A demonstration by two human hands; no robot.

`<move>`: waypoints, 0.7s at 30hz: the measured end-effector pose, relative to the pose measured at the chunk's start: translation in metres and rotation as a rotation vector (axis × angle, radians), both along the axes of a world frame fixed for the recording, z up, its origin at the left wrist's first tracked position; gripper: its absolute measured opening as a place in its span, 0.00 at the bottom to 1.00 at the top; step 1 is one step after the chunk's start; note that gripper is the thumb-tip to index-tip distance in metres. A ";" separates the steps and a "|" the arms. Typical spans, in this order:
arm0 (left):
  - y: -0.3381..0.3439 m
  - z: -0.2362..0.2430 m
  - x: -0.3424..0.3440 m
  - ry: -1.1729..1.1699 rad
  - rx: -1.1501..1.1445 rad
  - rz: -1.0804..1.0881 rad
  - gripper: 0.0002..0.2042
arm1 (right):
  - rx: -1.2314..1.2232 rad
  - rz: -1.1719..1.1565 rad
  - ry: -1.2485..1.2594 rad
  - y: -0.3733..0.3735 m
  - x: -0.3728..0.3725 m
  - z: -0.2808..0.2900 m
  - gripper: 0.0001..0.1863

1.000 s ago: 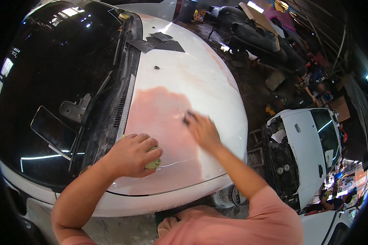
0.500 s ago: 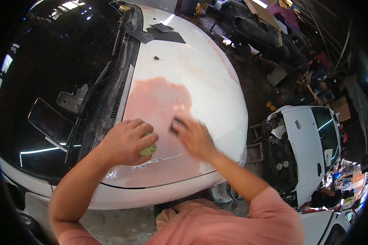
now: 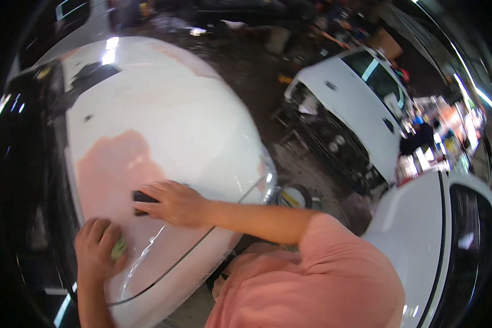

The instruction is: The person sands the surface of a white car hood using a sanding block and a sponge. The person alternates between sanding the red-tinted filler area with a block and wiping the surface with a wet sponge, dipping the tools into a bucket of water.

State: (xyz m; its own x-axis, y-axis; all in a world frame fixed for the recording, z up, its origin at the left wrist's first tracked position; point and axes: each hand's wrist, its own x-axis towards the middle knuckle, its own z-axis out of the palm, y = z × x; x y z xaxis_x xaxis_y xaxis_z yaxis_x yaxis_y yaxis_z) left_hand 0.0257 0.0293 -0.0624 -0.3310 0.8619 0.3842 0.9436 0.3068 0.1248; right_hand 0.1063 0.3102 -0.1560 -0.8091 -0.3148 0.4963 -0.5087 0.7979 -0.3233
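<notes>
A white car hood (image 3: 169, 109) fills the left half of the view, with a large pink patch of filler (image 3: 112, 169) on it. My right hand (image 3: 172, 202) lies flat on the patch's lower edge, pressing a small dark sanding block (image 3: 142, 197) against the wet surface. My left hand (image 3: 95, 249) rests near the hood's lower left edge, fingers closed around a yellow-green sponge (image 3: 118, 247). Water streaks shine on the panel between the two hands.
The black windscreen (image 3: 22, 164) borders the hood on the left. A second white car (image 3: 355, 98) with its front stripped stands at the upper right, and a white car roof (image 3: 437, 229) at the lower right. A round tin (image 3: 292, 197) sits on the dirty floor.
The view has swung to the right, so the hood now sits further left. My right hand has slid down and left across the pink patch, closer to my left hand.
</notes>
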 end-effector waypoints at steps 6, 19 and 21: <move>0.036 -0.006 -0.008 0.033 -0.017 -0.168 0.23 | -0.061 -0.521 0.110 0.069 -0.202 -0.029 0.17; 0.006 0.022 0.005 0.051 0.111 -0.076 0.20 | -0.101 -0.072 -0.118 -0.036 -0.050 0.033 0.14; 0.024 0.025 0.003 0.057 0.139 -0.112 0.20 | -0.092 -0.224 -0.050 -0.027 -0.140 0.019 0.15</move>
